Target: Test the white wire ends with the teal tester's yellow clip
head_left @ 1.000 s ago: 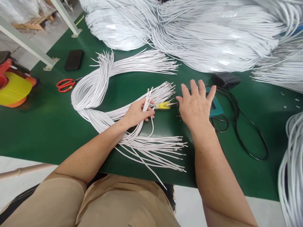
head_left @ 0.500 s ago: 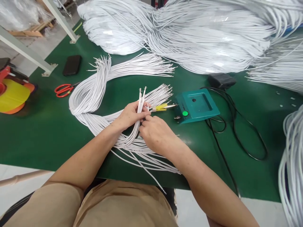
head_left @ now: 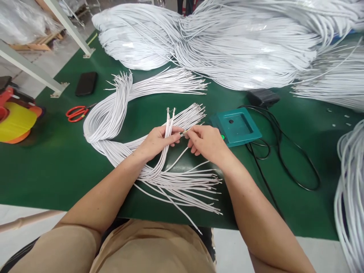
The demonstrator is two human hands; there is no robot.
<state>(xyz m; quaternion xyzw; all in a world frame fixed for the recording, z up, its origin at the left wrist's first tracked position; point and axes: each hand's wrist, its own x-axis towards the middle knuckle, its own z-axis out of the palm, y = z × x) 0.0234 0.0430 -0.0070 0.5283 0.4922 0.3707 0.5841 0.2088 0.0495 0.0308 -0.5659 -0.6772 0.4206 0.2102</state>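
In the head view my left hand [head_left: 160,142] is closed around a few white cables [head_left: 168,131], whose stripped ends stand up above the thumb. Its thumb and forefinger also pinch a small piece that I cannot make out. My right hand [head_left: 206,140] is closed right beside it, fingertips pinching a white cable end [head_left: 185,133] between the two hands. Behind the right hand is a teal box [head_left: 241,127] with a green button, partly covered. The yellow-handled tool is hidden now. More loose white cables [head_left: 187,182] fan out below the hands.
A looped cable bundle [head_left: 99,117] lies left, near red-handled scissors [head_left: 77,113] and a black flat case [head_left: 86,83]. Large cable heaps [head_left: 241,49] fill the back. A black adapter [head_left: 263,98] and cord lie right. A tape dispenser [head_left: 17,117] stands far left.
My right hand has moved right and up, from under the left hand to in front of the teal box, covering the yellow-handled tool. My left hand stays nearly in place with its cables.
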